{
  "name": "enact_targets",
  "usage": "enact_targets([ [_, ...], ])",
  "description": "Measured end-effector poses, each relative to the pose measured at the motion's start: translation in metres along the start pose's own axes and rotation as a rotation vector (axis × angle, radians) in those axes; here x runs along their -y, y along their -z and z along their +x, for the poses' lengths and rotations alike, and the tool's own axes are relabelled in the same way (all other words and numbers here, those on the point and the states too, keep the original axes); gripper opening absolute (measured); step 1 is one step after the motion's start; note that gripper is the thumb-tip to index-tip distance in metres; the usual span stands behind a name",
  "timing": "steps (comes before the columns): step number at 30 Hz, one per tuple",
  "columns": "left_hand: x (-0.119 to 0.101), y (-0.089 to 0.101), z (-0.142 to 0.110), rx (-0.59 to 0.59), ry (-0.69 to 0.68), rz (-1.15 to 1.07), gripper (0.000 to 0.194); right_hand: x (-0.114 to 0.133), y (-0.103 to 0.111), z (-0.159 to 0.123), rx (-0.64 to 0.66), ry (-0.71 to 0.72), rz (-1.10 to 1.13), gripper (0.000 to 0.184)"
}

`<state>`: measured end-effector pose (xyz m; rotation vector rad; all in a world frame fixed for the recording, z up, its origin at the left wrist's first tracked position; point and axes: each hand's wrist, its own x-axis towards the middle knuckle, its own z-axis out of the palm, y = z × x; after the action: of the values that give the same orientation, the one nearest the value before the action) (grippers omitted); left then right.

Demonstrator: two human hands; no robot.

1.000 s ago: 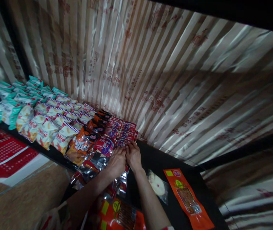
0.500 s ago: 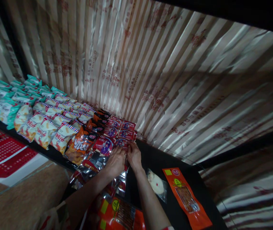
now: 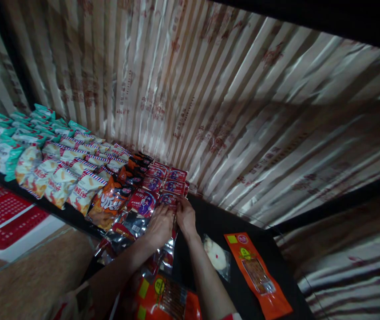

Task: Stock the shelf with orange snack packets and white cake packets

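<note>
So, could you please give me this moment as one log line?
left hand: on red packets | right hand: at their right edge | farther right: wrapped white disc, orange packet

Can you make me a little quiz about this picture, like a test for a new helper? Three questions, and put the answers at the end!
1. True or false: the green bags are nearer to the hands than the white bags.

2. On the black shelf, what lies between the right arm and the long orange packet?

3. Which do the left hand and right hand both touch?
A) the white bags
B) the long orange packet
C) the dark red packets

Key:
1. False; the green bags are farther away.
2. A clear packet with something round and white inside.
3. C
</note>
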<state>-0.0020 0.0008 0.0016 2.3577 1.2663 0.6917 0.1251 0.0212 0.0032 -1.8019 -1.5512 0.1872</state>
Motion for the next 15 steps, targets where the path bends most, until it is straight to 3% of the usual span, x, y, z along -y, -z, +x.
enact_targets([
  [7, -0.0001, -0.0007, 0.0015, -0.060, 0.017, -0.054, 0.040, -0.0003, 0.0006, -0.0012, -0.022, 0.004, 0.002, 0.035],
  [15, -0.0069, 0.0050, -0.0029, -0.049, 0.036, -0.082, 0.040, 0.0038, 0.0041, -0.0063, -0.067, 0.026, -0.003, 0.035],
])
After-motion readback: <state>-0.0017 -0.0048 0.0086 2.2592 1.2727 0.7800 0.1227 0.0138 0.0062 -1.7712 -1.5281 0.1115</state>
